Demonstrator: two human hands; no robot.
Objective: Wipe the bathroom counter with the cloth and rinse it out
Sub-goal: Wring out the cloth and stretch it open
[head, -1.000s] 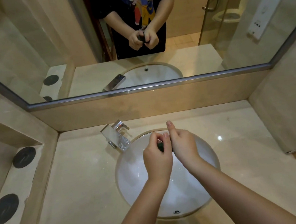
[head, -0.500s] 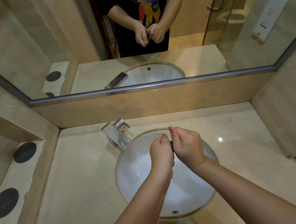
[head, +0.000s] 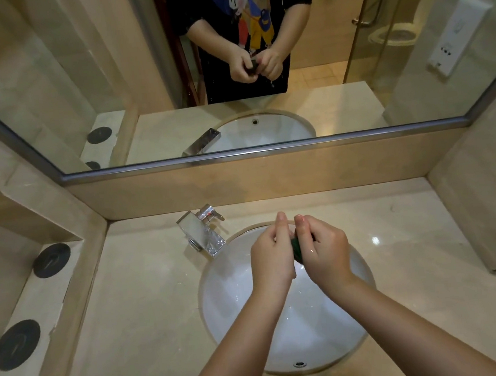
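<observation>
Over the white oval sink point(head: 232, 292), my left hand point(head: 273, 256) and my right hand point(head: 323, 255) are pressed together around a small dark green cloth point(head: 296, 248). Only a narrow strip of the cloth shows between the two hands; the rest is hidden in my fists. Both hands grip it, fingers curled. The beige marble counter point(head: 149, 312) surrounds the sink. The mirror shows the same two hands squeezing a dark wad, with drops falling below them.
A chrome square faucet point(head: 202, 231) stands at the sink's back left, no water running that I can see. Two black round discs point(head: 51, 260) point(head: 16, 344) lie on a lower ledge at left. A mirror point(head: 229, 68) spans the back wall. A side wall rises at right.
My hands have shifted a little right and twisted against each other around the cloth; my left fingers, raised a second ago, now curl round it.
</observation>
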